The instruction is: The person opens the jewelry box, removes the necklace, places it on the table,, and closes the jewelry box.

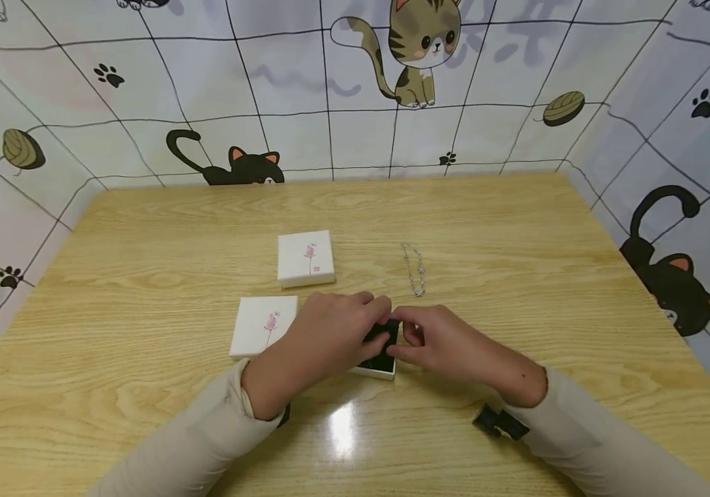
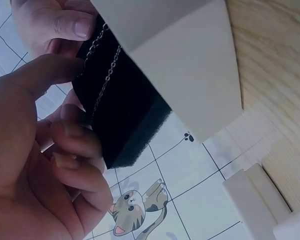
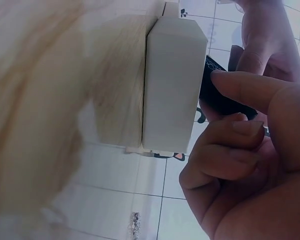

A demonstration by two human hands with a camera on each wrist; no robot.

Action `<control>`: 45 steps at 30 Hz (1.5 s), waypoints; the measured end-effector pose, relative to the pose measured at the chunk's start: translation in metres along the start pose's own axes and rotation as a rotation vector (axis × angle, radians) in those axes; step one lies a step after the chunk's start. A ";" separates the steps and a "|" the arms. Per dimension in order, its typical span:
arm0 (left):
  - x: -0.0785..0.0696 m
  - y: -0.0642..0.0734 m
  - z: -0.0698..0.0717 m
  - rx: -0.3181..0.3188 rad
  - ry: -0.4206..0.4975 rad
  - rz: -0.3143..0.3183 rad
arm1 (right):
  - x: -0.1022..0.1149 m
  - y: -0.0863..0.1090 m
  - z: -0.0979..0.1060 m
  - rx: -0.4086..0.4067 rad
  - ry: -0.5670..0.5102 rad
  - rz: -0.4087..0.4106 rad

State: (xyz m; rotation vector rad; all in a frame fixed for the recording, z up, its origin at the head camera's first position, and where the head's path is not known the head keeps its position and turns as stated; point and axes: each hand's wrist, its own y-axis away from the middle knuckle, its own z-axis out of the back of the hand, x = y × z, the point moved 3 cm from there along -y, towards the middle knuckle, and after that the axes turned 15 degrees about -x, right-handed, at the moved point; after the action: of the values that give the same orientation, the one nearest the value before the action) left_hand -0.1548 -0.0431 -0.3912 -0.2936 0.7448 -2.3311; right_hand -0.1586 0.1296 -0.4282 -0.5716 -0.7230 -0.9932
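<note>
A small white box (image 1: 375, 373) stands open on the table between the two hands, its side large in the right wrist view. A black foam pad (image 2: 127, 107) is tilted partly up out of it, with a thin silver chain (image 2: 110, 72) lying across its face. My left hand (image 1: 332, 328) pinches one edge of the pad, thumb on the front and fingers curled behind. My right hand (image 1: 438, 339) grips the pad's other end, its thumb (image 3: 245, 85) on the pad near the chain. The chain's ends are hidden.
Two white square pieces with a pink flower print, one farther back (image 1: 305, 255) and one partly behind the left hand (image 1: 261, 324), lie on the wooden table (image 1: 174, 241). A silver bracelet (image 1: 419, 270) lies beyond the right hand. A cat-patterned cloth (image 1: 292, 83) surrounds the table.
</note>
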 end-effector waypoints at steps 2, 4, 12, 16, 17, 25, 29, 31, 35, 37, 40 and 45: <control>0.000 0.000 0.000 -0.008 -0.001 -0.003 | 0.000 0.001 0.000 -0.001 0.001 -0.007; -0.001 0.000 0.000 -0.022 -0.005 -0.010 | 0.000 0.001 0.001 -0.001 0.001 -0.014; -0.004 0.000 0.001 -0.115 -0.077 -0.092 | -0.002 0.001 0.000 -0.013 0.006 0.009; -0.006 0.000 0.001 -0.137 -0.109 -0.128 | -0.002 0.001 -0.001 -0.014 0.005 0.010; -0.006 0.001 0.001 -0.137 -0.110 -0.132 | -0.002 0.001 -0.002 -0.012 0.002 0.008; -0.006 0.001 0.000 -0.098 -0.102 -0.093 | -0.001 0.001 0.000 -0.025 0.012 0.015; -0.007 0.001 -0.001 -0.065 -0.104 -0.077 | -0.001 0.001 0.000 -0.032 0.023 0.020; -0.007 0.001 -0.001 -0.063 -0.102 -0.071 | -0.001 0.001 0.001 -0.032 0.028 0.021; -0.007 0.002 0.000 -0.066 -0.093 -0.049 | 0.001 0.001 0.001 -0.031 0.031 0.022; -0.007 0.002 0.000 -0.057 -0.087 -0.037 | 0.002 0.000 0.001 -0.031 0.031 0.026; -0.007 0.002 0.001 -0.048 -0.073 -0.025 | 0.001 0.000 0.000 -0.033 0.028 0.036; -0.008 0.002 0.002 -0.082 -0.056 -0.026 | 0.001 0.000 -0.001 -0.049 0.055 0.047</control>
State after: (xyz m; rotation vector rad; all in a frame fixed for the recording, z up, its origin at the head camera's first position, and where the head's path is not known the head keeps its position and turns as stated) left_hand -0.1471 -0.0401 -0.3905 -0.4053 0.8144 -2.3098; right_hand -0.1585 0.1286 -0.4280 -0.5985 -0.6351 -0.9815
